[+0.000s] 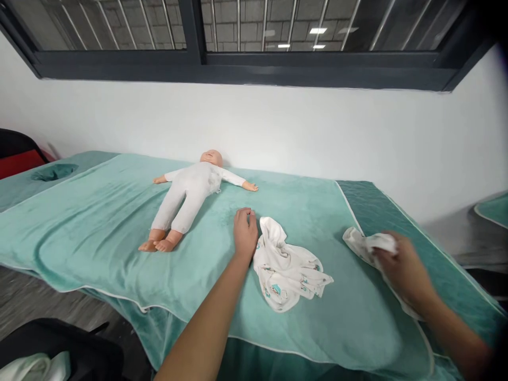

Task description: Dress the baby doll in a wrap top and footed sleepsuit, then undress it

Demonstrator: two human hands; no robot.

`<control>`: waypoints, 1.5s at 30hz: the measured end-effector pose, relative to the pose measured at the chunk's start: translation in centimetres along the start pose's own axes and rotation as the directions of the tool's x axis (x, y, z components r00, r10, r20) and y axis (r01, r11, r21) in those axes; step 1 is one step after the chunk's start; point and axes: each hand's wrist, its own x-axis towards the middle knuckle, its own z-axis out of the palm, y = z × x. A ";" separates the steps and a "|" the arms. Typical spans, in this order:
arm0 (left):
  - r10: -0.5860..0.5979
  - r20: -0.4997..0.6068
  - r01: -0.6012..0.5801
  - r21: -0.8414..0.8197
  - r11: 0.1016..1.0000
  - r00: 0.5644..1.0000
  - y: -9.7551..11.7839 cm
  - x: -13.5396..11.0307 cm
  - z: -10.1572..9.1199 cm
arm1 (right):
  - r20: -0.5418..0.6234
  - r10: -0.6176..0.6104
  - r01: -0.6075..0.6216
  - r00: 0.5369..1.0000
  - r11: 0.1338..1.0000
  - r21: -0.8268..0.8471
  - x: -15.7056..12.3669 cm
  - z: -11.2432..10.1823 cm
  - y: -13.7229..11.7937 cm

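My left hand [245, 233] rests on the green towel with nothing in its grasp, its fingers slightly bent. Right beside it lies a crumpled white baby garment [283, 270] with small green prints; whether the hand touches its edge I cannot tell. At the right, my right hand [402, 264] is closed on a white cloth [357, 242], which hangs out on both sides of the fist. The cloth's exact kind is unclear. Farther back, a baby doll [194, 182] in a white suit lies on its back, arms spread and feet bare.
A green towel [99, 227] with white piping covers the bed, which has a face hole [54, 172] at its left end. Behind it rise a white wall [278, 127] and a barred window. A black bag or chair [91, 352] stands at the lower left.
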 end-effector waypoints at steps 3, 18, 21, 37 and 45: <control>0.006 0.011 -0.006 0.013 1.000 1.000 0.1 0.0 0.0 | 0.142 -0.166 0.188 0.976 0.969 -0.162 -0.5 2.4 -0.9; -0.027 0.019 0.026 0.026 0.999 0.999 0.2 0.0 -0.2 | 0.074 -0.182 0.194 0.981 0.957 -0.217 -2.7 2.0 -0.6; -0.032 0.033 0.031 0.033 0.999 0.999 0.3 0.0 -0.2 | 0.083 -0.157 0.173 0.984 0.956 -0.237 -2.6 2.0 -0.1; -0.080 0.065 0.078 0.024 0.997 0.995 0.6 0.2 -0.2 | 0.019 0.088 -0.070 0.996 0.885 -0.460 -1.4 0.3 0.9; -0.148 0.134 0.159 -0.076 0.984 0.980 1.2 0.2 -0.6 | -0.074 -0.026 -0.007 0.997 0.908 -0.419 -2.1 -0.3 0.0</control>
